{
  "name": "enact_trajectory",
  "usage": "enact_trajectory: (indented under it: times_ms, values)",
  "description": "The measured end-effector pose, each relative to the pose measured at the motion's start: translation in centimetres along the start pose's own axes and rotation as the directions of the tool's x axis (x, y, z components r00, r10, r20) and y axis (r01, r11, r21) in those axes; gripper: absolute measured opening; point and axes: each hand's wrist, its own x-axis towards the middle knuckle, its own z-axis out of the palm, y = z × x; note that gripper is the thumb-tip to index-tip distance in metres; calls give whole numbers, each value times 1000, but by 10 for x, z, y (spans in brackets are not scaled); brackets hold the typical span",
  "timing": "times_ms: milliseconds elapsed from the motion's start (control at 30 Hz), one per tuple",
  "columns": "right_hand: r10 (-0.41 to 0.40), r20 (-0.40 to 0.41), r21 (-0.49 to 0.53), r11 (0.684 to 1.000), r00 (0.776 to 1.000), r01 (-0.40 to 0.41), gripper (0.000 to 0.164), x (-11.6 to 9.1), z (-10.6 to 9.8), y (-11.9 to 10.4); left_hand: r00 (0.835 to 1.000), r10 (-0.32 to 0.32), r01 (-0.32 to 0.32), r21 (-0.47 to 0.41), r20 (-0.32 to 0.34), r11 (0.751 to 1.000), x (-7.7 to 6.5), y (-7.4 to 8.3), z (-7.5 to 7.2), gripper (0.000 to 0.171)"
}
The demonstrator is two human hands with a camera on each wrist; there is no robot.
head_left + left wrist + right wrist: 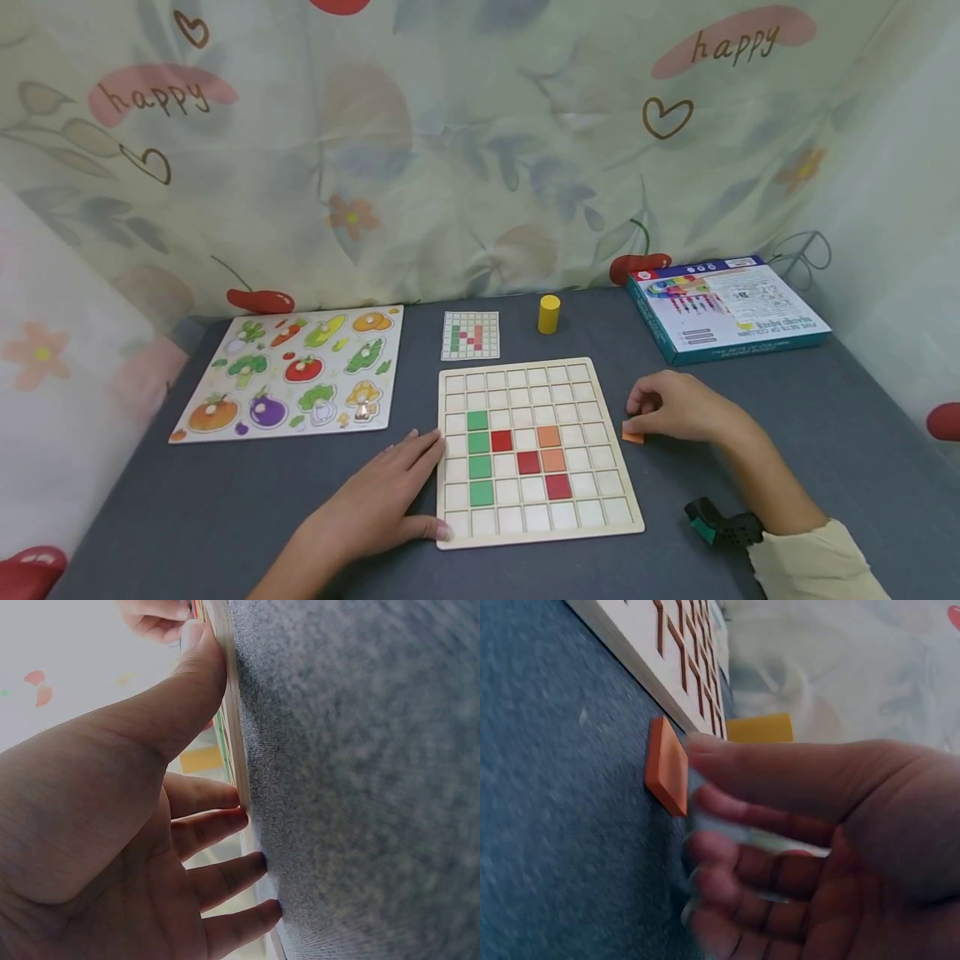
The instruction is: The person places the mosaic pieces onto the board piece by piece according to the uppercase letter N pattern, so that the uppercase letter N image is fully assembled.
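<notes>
A wooden grid board (536, 536) lies flat, bearing a column of green tiles (480, 467), three red tiles (528, 462) and two orange tiles (552, 460). My left hand (382, 497) rests along its left edge, thumb at the near corner and fingers extended; the left wrist view shows the fingertips (244, 814) against the board's side. Right of the board, a loose orange tile (673, 772) appears flat on the table. My right hand (686, 406) is at this tile, thumb tip over its edge, the other fingers loosely bent and apart from it.
Behind the board lie a small pattern card (470, 336) and an upright yellow cylinder (549, 315). A vegetable puzzle board (292, 371) is on the left. At the back right is a flat box (731, 308), with a grey cable (806, 250) behind it. A patterned curtain (465, 167) closes the back.
</notes>
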Motion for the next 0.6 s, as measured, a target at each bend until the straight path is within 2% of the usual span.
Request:
enact_trajectory:
  times_ms: [133,600]
  values:
    - [32,28,5,999,999,-32,25,-3,-2,2,1000,3,-3,-1,-4,1000,0,0,0,102]
    - [7,63,57,998,998,-10,18,3,1,3,1000,-6,6,-4,2,1000,0,1,0,102]
